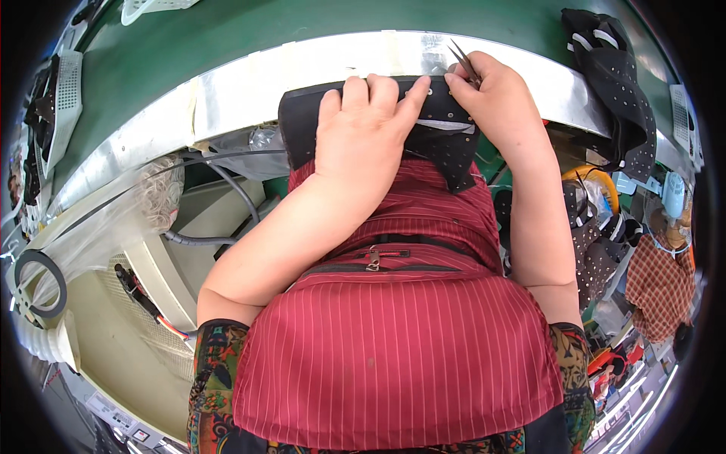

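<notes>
A black cloth piece (298,121) with small shiny studs lies across the metal table edge and my lap. My left hand (361,132) rests over it, fingers bent at its far edge and the index finger stretched toward the studs; the thumb is hidden. My right hand (495,94) is closed around small dark thread snips (463,60), their slim points facing up and away from me. Its thumb and fingertips are by the cloth's far right corner. A pale strip (446,125) shows on the cloth between the hands, and a studded flap (457,166) hangs toward me.
A green work surface (340,19) lies beyond the metal edge (227,91). More studded black cloth (616,83) drapes over the right side. A white basket (68,106) stands at left. Below are a clear plastic bag (98,227), grey hose (238,185) and a blue fan (673,193).
</notes>
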### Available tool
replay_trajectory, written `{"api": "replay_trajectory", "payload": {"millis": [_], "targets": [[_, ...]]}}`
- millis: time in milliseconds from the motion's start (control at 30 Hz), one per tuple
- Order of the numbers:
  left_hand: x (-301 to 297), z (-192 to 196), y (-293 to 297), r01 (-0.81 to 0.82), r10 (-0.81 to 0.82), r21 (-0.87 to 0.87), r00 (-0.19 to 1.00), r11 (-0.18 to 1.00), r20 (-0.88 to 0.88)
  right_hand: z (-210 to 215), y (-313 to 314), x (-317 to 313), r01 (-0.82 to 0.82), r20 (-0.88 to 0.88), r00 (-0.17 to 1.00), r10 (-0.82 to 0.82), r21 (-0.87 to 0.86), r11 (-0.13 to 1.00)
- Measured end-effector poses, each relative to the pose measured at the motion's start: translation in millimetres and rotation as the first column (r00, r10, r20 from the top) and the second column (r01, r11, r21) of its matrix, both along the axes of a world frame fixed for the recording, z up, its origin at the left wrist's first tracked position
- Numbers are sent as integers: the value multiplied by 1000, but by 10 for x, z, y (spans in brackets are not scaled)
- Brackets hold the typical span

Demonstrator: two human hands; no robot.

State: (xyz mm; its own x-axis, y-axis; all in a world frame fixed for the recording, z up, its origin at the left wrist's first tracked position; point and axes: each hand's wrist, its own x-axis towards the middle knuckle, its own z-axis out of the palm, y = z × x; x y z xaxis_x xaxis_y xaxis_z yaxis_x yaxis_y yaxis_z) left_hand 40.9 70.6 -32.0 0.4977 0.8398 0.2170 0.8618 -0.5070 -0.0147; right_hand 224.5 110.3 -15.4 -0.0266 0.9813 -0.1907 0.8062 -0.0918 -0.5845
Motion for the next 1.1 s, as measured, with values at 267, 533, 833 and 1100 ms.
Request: {"api": "replay_trajectory", "payload": {"millis": [267,533,833,1100], "targets": [[163,34,17,21,-3,58,958,998,-286,38,22,22,-19,32,999,19,-19,1000],[243,153,-46,-55,38,-43,942,998,-333,12,18,65,-33,-19,999,32,-44,998],[310,-11,16,155,-156,-20,987,988,-41,31,-165,270,7,-261,965,-18,-42,999],[297,-111,6,171,-169,44,985,984,-30,-71,-124,399,93,-423,900,-105,-49,994]]}}
